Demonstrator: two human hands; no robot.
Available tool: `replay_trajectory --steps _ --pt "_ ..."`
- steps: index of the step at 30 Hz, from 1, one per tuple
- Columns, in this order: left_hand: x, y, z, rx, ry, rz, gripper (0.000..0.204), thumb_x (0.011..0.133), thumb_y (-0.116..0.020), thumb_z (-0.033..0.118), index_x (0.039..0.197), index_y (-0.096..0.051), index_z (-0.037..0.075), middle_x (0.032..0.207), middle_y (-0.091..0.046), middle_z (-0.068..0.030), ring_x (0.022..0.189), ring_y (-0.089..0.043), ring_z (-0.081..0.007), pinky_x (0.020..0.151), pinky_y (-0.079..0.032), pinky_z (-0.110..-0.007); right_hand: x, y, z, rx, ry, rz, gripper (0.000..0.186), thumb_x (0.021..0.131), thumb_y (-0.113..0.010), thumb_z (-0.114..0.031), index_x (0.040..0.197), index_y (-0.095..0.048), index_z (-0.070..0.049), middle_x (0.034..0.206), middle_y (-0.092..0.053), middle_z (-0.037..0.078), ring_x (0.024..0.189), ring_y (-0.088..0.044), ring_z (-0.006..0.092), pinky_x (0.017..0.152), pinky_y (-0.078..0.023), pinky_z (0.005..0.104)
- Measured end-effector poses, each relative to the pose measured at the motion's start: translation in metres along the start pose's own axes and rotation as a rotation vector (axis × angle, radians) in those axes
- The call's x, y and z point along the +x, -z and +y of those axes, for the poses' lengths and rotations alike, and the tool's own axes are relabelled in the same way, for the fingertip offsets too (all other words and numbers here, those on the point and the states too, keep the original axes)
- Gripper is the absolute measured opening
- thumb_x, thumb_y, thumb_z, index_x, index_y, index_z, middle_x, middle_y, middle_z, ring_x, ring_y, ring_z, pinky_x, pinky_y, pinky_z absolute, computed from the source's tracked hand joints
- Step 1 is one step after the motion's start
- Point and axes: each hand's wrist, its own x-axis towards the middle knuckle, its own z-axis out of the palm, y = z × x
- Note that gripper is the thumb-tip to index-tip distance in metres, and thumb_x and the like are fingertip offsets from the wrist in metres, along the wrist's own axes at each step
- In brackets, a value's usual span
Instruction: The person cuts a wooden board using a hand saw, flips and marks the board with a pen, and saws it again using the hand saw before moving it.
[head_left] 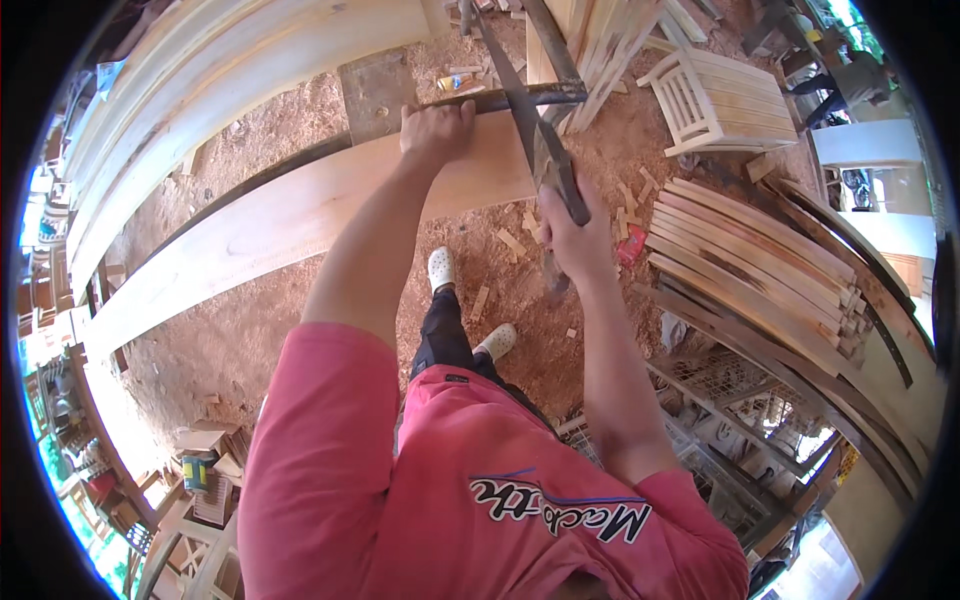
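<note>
My right hand (578, 230) is closed round the wooden handle of a handsaw (522, 105). The saw's long dark blade points away from me and crosses the right end of a wide, pale wooden board (300, 205). My left hand (437, 133) bears on this board's far edge, a short way left of the blade, its fingers curled over the edge beside a dark bar (490, 100). The bar runs along behind the board. The lower part of the saw handle is blurred, and my right hand hides some of the grip.
Several long boards (240, 60) lie at the far left. A stack of wooden strips (750, 265) is on the right, beyond it a slatted wooden piece (735, 100). Sawdust and offcuts (512, 243) cover the ground around my white clogs (441, 268). Wire racks (720, 375) stand at right.
</note>
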Motion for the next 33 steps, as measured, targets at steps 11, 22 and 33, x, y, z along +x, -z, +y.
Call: replay_trajectory --steps 11,22,33 --pt "-0.005 0.003 0.007 -0.116 0.116 0.029 0.062 0.101 -0.022 0.041 0.110 -0.073 0.007 0.119 -0.070 -0.0184 0.114 -0.065 -0.0336 0.104 -0.042 -0.050 -0.234 0.072 -0.014 -0.198 -0.258 0.041 0.051 0.095 -0.056 -0.009 0.143 -0.043 0.004 0.121 -0.064 0.018 0.112 -0.062 0.0217 0.095 -0.047 0.0329" --pt "-0.001 -0.005 0.001 -0.002 -0.001 0.058 0.061 0.102 -0.023 0.044 0.113 -0.070 0.007 0.120 -0.069 -0.0172 0.115 -0.064 -0.0341 0.103 -0.045 -0.047 -0.011 0.010 0.024 -0.168 0.071 0.043 0.046 0.097 -0.059 -0.021 0.138 -0.049 -0.002 0.084 -0.063 0.010 0.073 -0.061 0.0155 0.066 -0.049 0.0335" --pt "-0.003 0.004 0.006 -0.094 0.100 -0.011 0.063 0.103 -0.021 0.043 0.110 -0.073 0.007 0.117 -0.071 -0.0155 0.113 -0.066 -0.0314 0.103 -0.043 -0.047 -0.113 0.032 -0.025 -0.259 -0.396 0.132 0.056 0.093 -0.060 -0.013 0.145 -0.044 0.000 0.112 -0.060 0.012 0.099 -0.058 0.0176 0.085 -0.046 0.0310"
